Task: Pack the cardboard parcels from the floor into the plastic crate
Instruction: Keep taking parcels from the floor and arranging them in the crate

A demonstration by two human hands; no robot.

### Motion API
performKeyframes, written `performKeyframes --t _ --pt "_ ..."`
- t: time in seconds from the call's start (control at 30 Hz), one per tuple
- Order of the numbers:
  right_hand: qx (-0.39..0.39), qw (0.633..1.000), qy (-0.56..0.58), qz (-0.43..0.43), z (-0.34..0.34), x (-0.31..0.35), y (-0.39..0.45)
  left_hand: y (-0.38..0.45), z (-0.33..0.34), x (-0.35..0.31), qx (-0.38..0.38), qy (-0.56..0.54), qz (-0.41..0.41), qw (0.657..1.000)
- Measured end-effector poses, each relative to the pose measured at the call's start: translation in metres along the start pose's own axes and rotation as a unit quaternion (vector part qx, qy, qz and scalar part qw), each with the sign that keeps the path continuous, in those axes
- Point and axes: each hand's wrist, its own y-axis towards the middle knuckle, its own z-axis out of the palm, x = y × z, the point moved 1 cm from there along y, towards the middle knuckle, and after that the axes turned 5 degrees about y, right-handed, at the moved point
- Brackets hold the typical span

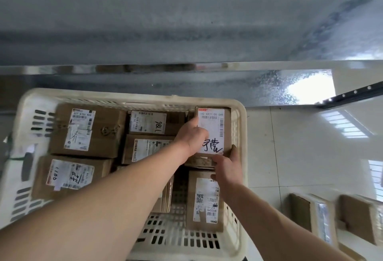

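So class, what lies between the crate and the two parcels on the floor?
Head view: bare white floor tiles between crate and parcels.

A grey metal panel [165, 22] with a mottled sheen is seen across the upper part of the view. Below it a shiny metal ledge [269, 65] runs from left to right, and beneath that a second mottled metal sheet [259, 88] is lit by a bright glare. At the right a dark rail [352, 95] dotted with holes is set at a slant. White glossy floor tiles [300, 146] carry window reflections.
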Motion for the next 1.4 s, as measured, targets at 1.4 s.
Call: performKeyframes --t 1.4 --pt "-0.032 0.888 -0.181 -0.421 -0.209 0.238 -0.431 -0.469 -0.057 -0.223 -0.159 0.163 0.269 0.936"
